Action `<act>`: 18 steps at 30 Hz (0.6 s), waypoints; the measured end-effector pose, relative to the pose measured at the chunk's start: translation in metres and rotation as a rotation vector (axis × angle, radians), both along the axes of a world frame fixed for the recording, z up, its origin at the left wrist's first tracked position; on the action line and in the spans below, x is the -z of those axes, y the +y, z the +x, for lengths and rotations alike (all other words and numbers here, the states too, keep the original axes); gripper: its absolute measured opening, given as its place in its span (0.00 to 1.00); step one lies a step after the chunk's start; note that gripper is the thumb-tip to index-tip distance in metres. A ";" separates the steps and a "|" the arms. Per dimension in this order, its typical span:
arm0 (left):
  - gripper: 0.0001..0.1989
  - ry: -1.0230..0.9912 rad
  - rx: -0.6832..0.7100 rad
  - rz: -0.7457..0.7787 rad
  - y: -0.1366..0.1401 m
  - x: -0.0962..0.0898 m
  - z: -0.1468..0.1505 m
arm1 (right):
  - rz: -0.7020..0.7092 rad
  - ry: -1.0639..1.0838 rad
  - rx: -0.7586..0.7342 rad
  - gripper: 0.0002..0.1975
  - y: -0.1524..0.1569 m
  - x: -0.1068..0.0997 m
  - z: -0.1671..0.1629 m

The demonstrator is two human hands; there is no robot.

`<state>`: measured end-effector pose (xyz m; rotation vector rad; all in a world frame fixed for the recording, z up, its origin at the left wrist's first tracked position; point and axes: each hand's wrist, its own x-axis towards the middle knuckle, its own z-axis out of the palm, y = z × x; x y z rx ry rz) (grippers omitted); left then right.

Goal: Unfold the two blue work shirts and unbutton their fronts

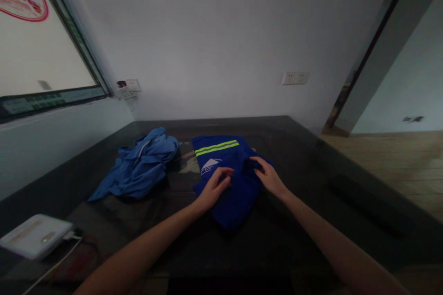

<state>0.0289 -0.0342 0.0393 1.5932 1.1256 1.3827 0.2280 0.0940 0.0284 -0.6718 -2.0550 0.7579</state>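
Observation:
A dark blue garment [238,198], partly folded, lies on the dark table in front of me. Across its far part runs a yellow-green stripe with a grey band, and white printing shows at its left. My left hand [215,188] is over the left side of the garment, fingers loosely bent and a gap between them and the thumb. At the garment's right side, my right hand [269,177] has its fingers closed on a bunched fold of the cloth. A lighter blue crumpled garment [141,166] lies to the left, apart from both hands.
The dark table [294,239] meets the wall at the back. A white box-shaped device [38,235] with a cable sits at the near left. On the right lies a long black object [367,203]. Wall sockets [295,78] and a window [44,46] are beyond.

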 end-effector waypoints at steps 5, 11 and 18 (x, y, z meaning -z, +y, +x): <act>0.24 -0.286 -0.071 -0.282 0.011 0.011 -0.006 | 0.255 -0.237 -0.308 0.22 -0.053 -0.013 -0.014; 0.18 -0.064 -0.071 -0.312 0.017 0.020 -0.015 | 0.166 -0.317 -0.408 0.07 -0.075 -0.016 -0.025; 0.14 -0.181 -0.155 -0.325 0.018 0.010 -0.013 | 0.024 -0.136 -0.171 0.07 -0.062 -0.015 -0.022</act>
